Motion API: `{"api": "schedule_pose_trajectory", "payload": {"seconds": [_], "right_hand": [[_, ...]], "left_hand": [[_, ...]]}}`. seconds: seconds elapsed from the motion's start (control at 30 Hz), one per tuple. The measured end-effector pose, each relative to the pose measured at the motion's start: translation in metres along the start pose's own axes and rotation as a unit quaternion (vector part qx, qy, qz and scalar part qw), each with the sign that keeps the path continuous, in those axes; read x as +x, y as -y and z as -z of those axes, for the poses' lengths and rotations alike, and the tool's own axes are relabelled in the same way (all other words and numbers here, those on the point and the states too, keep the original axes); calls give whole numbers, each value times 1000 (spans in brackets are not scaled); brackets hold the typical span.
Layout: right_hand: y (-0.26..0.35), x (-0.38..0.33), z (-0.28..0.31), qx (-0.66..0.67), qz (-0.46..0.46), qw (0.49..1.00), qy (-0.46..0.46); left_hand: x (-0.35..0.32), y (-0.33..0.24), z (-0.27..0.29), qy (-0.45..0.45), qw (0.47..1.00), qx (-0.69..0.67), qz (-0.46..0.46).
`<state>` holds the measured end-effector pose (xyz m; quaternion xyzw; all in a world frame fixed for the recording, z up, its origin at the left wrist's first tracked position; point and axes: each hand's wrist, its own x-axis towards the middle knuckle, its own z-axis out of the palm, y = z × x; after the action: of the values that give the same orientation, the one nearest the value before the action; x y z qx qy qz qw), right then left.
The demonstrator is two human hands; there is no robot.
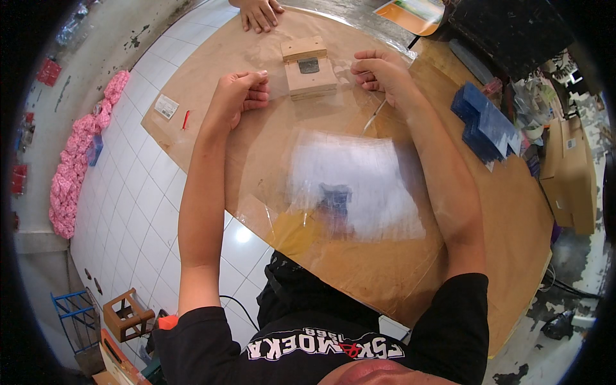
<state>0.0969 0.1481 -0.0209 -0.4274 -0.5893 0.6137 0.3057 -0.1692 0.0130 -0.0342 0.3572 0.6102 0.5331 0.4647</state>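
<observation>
My left hand (242,97) is raised over the table, with its fingertips closed together beside a wooden block jig (310,82). On the block's other side my right hand (385,76) is also pinched shut. A faint clear plastic film (277,85) seems to stretch between both hands across the block; its edges are hard to make out. Set into the jig is a dark grey metal piece (309,65). Nearer to me lies a glossy pile of clear plastic sheets (378,183), with a dark blue patch showing at its lower left.
Another person's hand (259,14) rests flat at the table's far edge. Blue folded pieces (484,122) are stacked at the right, near a cardboard box (568,173). A red pen-like stick (186,120) and a white label (166,106) lie at the left on the brown table (256,167).
</observation>
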Motion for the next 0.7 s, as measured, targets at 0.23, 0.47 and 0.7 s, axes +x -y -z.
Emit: {"api": "schedule_pose_trajectory", "payload": {"seconds": [0.23, 0.47, 0.7], "right_hand": [[-1, 0, -1, -10, 13, 1000, -2], [-1, 1, 2, 7, 7, 1000, 11], [-1, -2, 0, 11, 15, 1000, 6]], "left_hand": [[-1, -1, -1, -11, 1000, -4, -4], [-3, -4, -3, -15, 1000, -15, 6], [-2, -1, 0, -10, 1000, -7, -1]]}}
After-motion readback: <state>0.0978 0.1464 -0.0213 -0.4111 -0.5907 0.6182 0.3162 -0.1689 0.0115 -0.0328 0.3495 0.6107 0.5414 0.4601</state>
